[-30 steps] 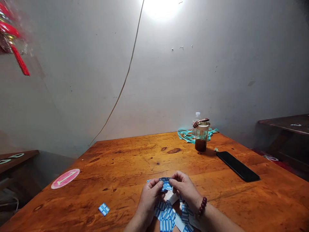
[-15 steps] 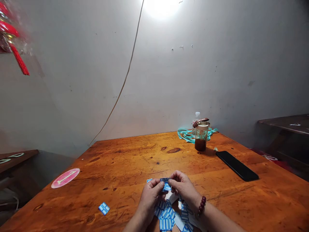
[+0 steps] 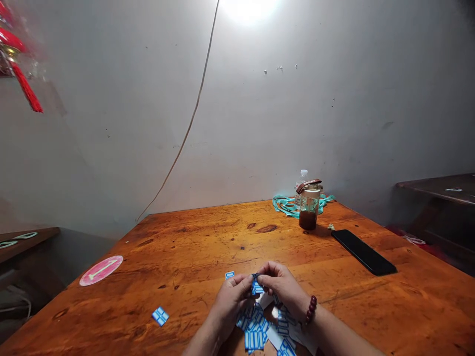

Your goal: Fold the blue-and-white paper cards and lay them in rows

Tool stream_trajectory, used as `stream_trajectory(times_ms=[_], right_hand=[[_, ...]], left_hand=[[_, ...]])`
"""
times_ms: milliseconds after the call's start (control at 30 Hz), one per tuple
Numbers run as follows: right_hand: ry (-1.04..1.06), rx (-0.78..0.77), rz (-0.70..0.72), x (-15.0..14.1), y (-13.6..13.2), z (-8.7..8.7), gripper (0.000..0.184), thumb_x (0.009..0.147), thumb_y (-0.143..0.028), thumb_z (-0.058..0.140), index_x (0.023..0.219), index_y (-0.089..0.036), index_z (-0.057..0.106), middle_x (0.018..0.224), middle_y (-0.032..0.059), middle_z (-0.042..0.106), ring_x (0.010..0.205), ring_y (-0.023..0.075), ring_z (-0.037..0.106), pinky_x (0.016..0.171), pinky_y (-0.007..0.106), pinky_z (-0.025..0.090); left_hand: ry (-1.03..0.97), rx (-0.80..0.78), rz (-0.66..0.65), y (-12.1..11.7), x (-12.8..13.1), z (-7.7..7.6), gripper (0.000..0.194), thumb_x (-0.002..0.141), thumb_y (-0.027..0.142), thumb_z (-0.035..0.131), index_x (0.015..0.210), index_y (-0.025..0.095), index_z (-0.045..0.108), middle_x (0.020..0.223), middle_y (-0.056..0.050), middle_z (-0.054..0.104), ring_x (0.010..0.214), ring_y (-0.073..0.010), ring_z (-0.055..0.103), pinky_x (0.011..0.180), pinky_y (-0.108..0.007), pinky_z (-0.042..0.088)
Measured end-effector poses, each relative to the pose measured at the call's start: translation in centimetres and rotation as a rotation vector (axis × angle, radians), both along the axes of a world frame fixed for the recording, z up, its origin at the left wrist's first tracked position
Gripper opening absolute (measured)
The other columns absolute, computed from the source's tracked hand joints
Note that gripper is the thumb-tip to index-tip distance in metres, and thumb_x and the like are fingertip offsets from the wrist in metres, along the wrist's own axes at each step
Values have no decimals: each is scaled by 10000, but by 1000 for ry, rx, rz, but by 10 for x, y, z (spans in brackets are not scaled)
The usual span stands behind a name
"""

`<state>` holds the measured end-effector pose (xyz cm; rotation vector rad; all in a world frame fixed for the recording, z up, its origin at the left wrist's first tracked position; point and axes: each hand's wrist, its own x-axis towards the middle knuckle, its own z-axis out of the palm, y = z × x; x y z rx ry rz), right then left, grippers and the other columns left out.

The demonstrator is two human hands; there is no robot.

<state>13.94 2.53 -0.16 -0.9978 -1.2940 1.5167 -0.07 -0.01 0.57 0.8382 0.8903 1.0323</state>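
Note:
Between my two hands is a small blue-and-white printed paper piece (image 3: pixel 257 286). My left hand (image 3: pixel 233 296) pinches its left side with thumb and fingers. On its right side, my right hand (image 3: pixel 281 286) grips it in the same way, with a dark red bead bracelet on that wrist. Below the hands lies a loose pile of similar blue-and-white pieces (image 3: pixel 254 340), some turned white side up. One more piece (image 3: pixel 229 275) rests just beyond my left hand, and another lone piece (image 3: pixel 160 316) lies off to the left.
A pink oval sticker (image 3: pixel 101 271) marks the wooden table (image 3: pixel 200 247) at left. At back right stand a bottle of dark drink (image 3: pixel 308 210), a clear plastic bottle (image 3: pixel 303 173) and turquoise straps (image 3: pixel 284 205). A black phone (image 3: pixel 363 252) lies at right.
My hands have drawn slightly closer together around the held piece, so less of its width shows. The piece beyond my left hand is more visible. The view has shifted slightly.

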Motion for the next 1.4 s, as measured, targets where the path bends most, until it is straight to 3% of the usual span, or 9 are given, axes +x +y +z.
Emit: stream_trajectory(times_ms=[100, 433, 667, 800, 967, 1100, 1267, 1400], right_hand=[[25, 25, 17, 2, -2, 5, 99, 633, -228, 577, 646, -151, 516, 542, -54, 474, 463, 47, 382, 436, 165, 291], [-7, 90, 43, 3, -4, 5, 140, 643, -268, 598, 664, -145, 534, 568, -47, 484, 472, 48, 388, 443, 169, 303], [101, -7, 58, 2, -6, 11, 228, 609, -321, 644, 635, -154, 492, 550, -45, 506, 503, 70, 448, 483, 182, 338], [92, -2, 79, 3, -5, 7, 226, 622, -333, 637, 668, -161, 497, 559, -49, 499, 487, 65, 435, 466, 178, 326], [50, 111, 95, 3, -6, 9, 166, 635, -281, 625, 663, -150, 528, 602, -40, 515, 525, 64, 445, 499, 180, 338], [4, 155, 96, 3, -5, 9, 133, 637, -248, 614, 645, -142, 535, 597, -32, 526, 567, 82, 477, 542, 195, 363], [-32, 71, -11, 3, 0, 1, 117, 638, -232, 586, 630, -143, 510, 507, -53, 468, 457, 54, 396, 434, 173, 289], [1, 29, 17, 4, 2, -2, 124, 645, -234, 573, 658, -149, 484, 514, -62, 437, 431, 42, 362, 414, 168, 265]], left_hand=[[-107, 38, -71, -3, -1, 4, 261, 725, 348, 566, 750, 94, 616, 675, -48, 595, 574, -83, 517, 506, -165, 362], [-117, -6, -107, -3, -2, 0, 212, 736, 319, 565, 789, 115, 586, 724, -40, 596, 612, -95, 552, 527, -172, 379], [-178, -108, -154, -8, 0, 3, 263, 762, 336, 526, 927, 132, 545, 838, -81, 610, 719, -148, 594, 602, -215, 426], [-253, -174, -182, -7, -1, -1, 221, 778, 312, 507, 888, 125, 545, 763, -56, 595, 657, -111, 578, 572, -188, 423], [-303, -205, -209, -5, -5, -4, 215, 780, 298, 500, 850, 103, 556, 707, -36, 570, 592, -91, 556, 554, -187, 426], [-236, -174, -192, -7, -3, -1, 191, 764, 294, 523, 841, 122, 556, 690, -23, 566, 573, -85, 551, 550, -192, 427], [23, -10, -78, -4, 3, -2, 260, 710, 332, 589, 883, 141, 550, 790, -43, 590, 629, -106, 574, 535, -189, 423], [123, 40, 13, 1, 4, -7, 235, 684, 314, 618, 793, 116, 554, 659, -21, 580, 523, -75, 541, 474, -161, 386]])
